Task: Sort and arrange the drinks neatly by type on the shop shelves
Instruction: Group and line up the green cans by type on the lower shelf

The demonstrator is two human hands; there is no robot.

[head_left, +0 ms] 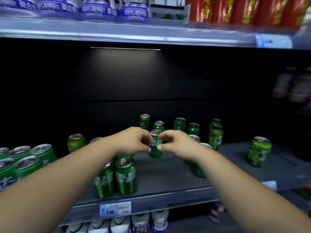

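A shop: stocked shelf [151, 179] w/ green cans [125, 177], price tag [115, 210] reading 2.50 on edge.

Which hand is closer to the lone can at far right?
Right. The right hand is left of the lone can; left hand is farther left, both gripping a middle can.

Bare forearms [67, 165]; bare left grip [133, 140], right grip [176, 142].

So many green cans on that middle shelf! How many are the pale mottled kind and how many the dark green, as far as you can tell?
Pale mottled green cans: 3
Dark green cans: at least 12, counting the held can
Total: at least 15
Others are half hidden behind the left hand and right hand.
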